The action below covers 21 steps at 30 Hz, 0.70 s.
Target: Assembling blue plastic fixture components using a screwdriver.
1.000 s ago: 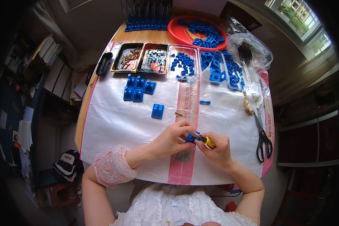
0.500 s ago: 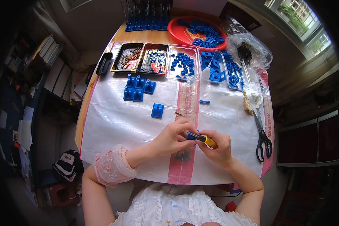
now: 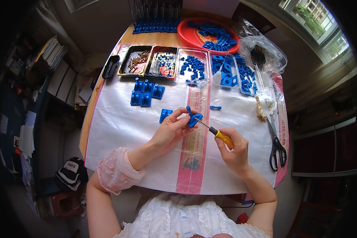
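Observation:
My left hand (image 3: 173, 127) is closed on a blue plastic bracket (image 3: 194, 120), whose short stem sticks up past my fingertips. In my right hand (image 3: 235, 150) is a screwdriver (image 3: 223, 139) with a yellow and black handle. Its metal shaft slants up to the left, and the tip meets the bracket's side. A single blue block (image 3: 166, 115) lies just beyond my left hand, partly covered by it. Farther off stand several blue brackets with stems (image 3: 146, 94) in a cluster. One small blue lever (image 3: 215, 107) rests on the white sheet beyond the screwdriver.
Trays of brass screws (image 3: 137, 61), nuts (image 3: 164, 61) and small blue parts (image 3: 192, 67) line the far side. Behind them are a red basin (image 3: 182, 35) of blue pieces and a rack-like row of blue parts with springs (image 3: 154, 27). Black-handled scissors (image 3: 277, 148) lie at right.
Both hands have moved apart, and the bracket has moved up and away from me. The screwdriver now shows its full shaft, and a stem shows on the bracket.

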Tool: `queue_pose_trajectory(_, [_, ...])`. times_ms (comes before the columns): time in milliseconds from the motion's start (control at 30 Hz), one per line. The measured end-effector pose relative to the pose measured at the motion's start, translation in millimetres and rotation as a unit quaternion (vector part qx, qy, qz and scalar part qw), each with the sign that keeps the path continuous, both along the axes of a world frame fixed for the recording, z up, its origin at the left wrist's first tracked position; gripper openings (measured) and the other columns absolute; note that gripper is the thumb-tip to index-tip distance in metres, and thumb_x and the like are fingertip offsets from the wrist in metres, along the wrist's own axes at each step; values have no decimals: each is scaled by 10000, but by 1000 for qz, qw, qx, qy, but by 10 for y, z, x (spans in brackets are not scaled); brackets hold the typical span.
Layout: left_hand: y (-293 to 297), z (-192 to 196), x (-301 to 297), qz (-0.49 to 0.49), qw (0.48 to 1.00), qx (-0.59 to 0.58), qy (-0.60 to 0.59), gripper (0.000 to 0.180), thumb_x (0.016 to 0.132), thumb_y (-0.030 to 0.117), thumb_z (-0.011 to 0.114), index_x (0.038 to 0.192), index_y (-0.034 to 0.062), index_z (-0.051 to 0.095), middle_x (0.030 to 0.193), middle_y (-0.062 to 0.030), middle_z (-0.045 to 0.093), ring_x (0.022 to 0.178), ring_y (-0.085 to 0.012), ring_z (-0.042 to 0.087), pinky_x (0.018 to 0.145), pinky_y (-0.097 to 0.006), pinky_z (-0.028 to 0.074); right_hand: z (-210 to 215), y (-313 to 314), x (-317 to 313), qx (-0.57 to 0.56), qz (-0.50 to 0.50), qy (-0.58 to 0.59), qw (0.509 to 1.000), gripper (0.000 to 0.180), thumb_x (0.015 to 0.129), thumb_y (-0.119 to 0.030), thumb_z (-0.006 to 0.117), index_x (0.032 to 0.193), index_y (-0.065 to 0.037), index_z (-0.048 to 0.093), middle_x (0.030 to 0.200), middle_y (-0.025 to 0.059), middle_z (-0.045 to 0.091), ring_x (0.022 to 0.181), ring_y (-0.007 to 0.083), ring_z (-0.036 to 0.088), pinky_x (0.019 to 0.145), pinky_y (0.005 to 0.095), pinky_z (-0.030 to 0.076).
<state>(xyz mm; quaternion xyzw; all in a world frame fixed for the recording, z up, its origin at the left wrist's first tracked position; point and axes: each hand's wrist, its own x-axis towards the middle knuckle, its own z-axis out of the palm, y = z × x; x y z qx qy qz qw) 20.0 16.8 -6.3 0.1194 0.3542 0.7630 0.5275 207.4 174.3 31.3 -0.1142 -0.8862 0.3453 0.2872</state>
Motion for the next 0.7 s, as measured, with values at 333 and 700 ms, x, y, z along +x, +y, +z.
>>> queue_pose_trajectory(333, [14, -11, -25, -9, 1000, 11, 25, 219, 1090, 125, 563, 1307, 106, 586, 1240, -81, 690, 978, -74, 621, 783, -211, 496, -56, 43, -19, 37, -5, 27, 999, 252, 810, 2, 816, 1022, -33, 684, 835, 118, 685, 691, 286, 713, 575, 353, 538])
queue_pose_trajectory(700, [-10, 57, -123, -42, 973, -60, 218, 210, 1057, 160, 642, 1249, 76, 647, 1055, -82, 747, 793, -69, 663, 688, -214, 533, 7, 91, 20, 220, -4, 71, 973, 271, 778, -16, 845, 1029, -54, 748, 801, 49, 663, 568, 194, 619, 486, 328, 431])
